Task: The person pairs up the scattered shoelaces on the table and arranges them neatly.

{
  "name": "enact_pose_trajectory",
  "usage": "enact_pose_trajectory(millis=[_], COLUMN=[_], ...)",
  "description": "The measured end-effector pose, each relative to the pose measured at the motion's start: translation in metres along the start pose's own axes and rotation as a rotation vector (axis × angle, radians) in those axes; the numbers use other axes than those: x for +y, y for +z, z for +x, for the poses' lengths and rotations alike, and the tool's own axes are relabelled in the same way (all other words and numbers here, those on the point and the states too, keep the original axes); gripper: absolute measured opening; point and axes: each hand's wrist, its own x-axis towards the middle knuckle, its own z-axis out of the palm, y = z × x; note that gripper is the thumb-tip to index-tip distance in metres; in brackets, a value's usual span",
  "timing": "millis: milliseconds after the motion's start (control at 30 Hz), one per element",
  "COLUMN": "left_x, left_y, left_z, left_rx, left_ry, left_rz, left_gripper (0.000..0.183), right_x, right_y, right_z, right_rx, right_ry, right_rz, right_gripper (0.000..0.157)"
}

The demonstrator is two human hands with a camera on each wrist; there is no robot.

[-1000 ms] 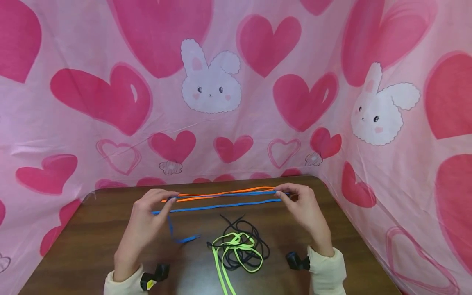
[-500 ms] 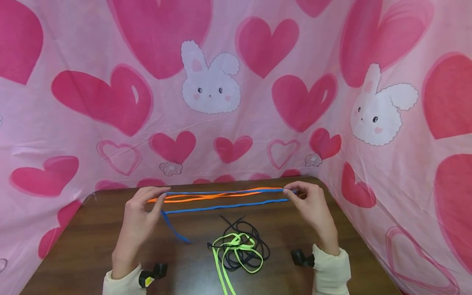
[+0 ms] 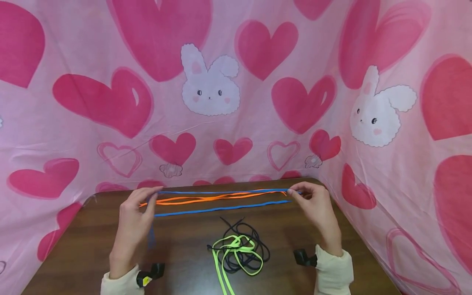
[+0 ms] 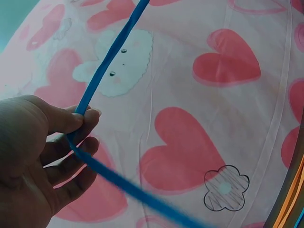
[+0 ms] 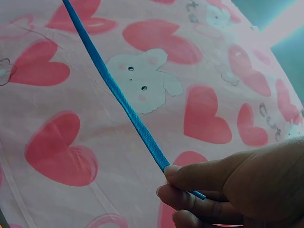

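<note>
Blue lace stretches nearly straight between the two hands, raised above the table towards its far side. The left hand pinches it between thumb and forefinger, the other fingers loosely bent; in the left wrist view the lace turns at this pinch and runs on past it, and its hanging part looks blurred from the head. The right hand pinches it between thumb and fingertip close to one end, and a short tip pokes out beyond the grip.

Just nearer the person, a second blue strand runs almost parallel; whether it belongs to the same lace, I cannot tell. Orange lace, its strands crossing, shows between the two blue lines and meets the upper one in view towards the right.

Nearer still, well apart from both hands, a black cord lies tangled with a neon yellow lace, whose two tails leave the bottom of the view. Cream sleeves cover the forearms. Around the table hangs pink cloth printed with hearts and white rabbits.
</note>
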Motion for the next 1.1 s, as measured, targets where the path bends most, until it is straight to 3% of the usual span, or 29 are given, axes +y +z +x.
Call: enact_pose_trajectory(millis=[300, 533, 800, 1100], left_x=[-0.009, -0.012, -0.018, -0.029], left_y=[0.003, 0.003, -0.002, -0.004], left_z=[-0.001, -0.001, -0.001, -0.002], left_rx=[-0.013, 0.017, 0.021, 0.104], left_ry=[-0.014, -0.028, -0.108, -0.096], left_rz=[0.025, 0.046, 0.089, 0.09], left_gripper=[0.028, 0.028, 0.027, 0.024], right_x=[0.005, 0.01, 0.018, 0.024], right_y=[-0.001, -0.004, -0.005, -0.004], right_z=[0.001, 0.003, 0.005, 0.008], right_rx=[0.023, 0.049, 0.077, 0.117], right_ry=[0.007, 0.015, 0.046, 0.044], right_rz=[-0.018, -0.011, -0.015, -0.001], right_gripper=[0.012, 0.013, 0.017, 0.014])
